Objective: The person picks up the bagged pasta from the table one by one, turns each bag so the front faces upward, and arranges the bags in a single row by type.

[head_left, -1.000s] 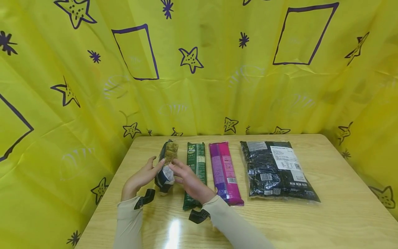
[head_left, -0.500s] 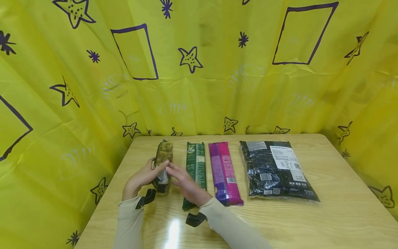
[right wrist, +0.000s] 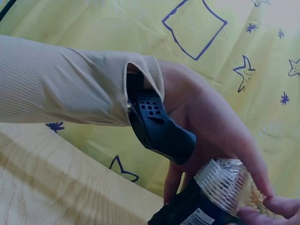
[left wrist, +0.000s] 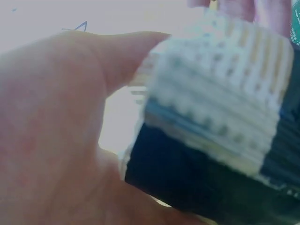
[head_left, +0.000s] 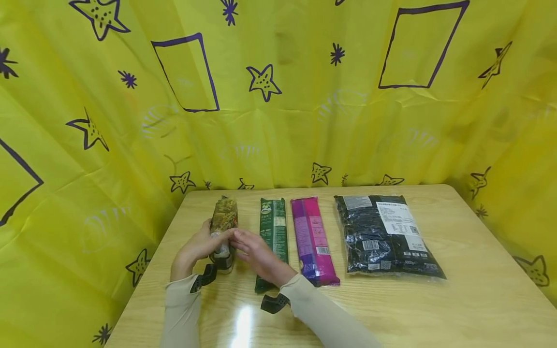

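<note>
A long dark packet with a clear window showing yellow-brown contents [head_left: 224, 215] stands on the left part of the table. My left hand [head_left: 197, 249] grips its near half, the thumb lying across the top; in the left wrist view its striped and dark end fills the space beside my palm. My right hand [head_left: 258, 251] reaches in from the right, fingers extended, their tips meeting the left thumb by the packet's right side. In the right wrist view that hand arches over the packet [right wrist: 225, 180]; its far fingers are partly hidden.
A green packet [head_left: 274, 227] lies beneath and beyond my right hand. Right of it are a pink and purple packet [head_left: 315, 241] and a large black bag [head_left: 387, 237] with white labels. A yellow patterned curtain [head_left: 278, 130] hangs behind the wooden table [head_left: 470, 299].
The packet has shifted left and turned, so its clear window faces up more. My left hand has closed around it; my right hand has come slightly left, its fingertips reaching the left thumb.
</note>
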Tool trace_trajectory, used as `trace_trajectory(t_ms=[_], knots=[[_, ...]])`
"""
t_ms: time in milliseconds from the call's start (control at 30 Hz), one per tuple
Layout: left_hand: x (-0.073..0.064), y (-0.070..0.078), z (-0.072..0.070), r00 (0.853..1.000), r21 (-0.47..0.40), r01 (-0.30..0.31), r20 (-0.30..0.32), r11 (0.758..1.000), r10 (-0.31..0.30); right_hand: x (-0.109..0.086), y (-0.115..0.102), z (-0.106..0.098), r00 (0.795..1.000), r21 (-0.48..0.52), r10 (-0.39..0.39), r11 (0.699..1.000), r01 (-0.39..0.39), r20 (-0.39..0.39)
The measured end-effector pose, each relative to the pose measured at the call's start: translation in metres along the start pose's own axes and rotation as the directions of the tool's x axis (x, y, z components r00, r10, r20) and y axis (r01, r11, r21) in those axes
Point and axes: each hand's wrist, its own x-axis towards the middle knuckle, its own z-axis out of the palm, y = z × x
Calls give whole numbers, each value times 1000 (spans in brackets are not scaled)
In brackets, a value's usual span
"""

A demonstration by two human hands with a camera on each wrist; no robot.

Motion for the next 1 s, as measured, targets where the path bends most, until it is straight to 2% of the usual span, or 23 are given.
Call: trace_trajectory(t_ms=[167, 433, 1000], knots=[[-1, -3, -4, 1000, -45, 5, -7, 999, -5, 4, 2, -5, 999, 38, 3, 999, -1, -44], [-1, -13, -11, 999, -145, 51, 25, 988, -47, 5, 4, -14, 997, 33, 8, 999, -6, -70], [3, -32, -18, 998, -262, 61, -17, 963, -68, 6, 12, -21, 993, 45, 57, 998, -52, -105]])
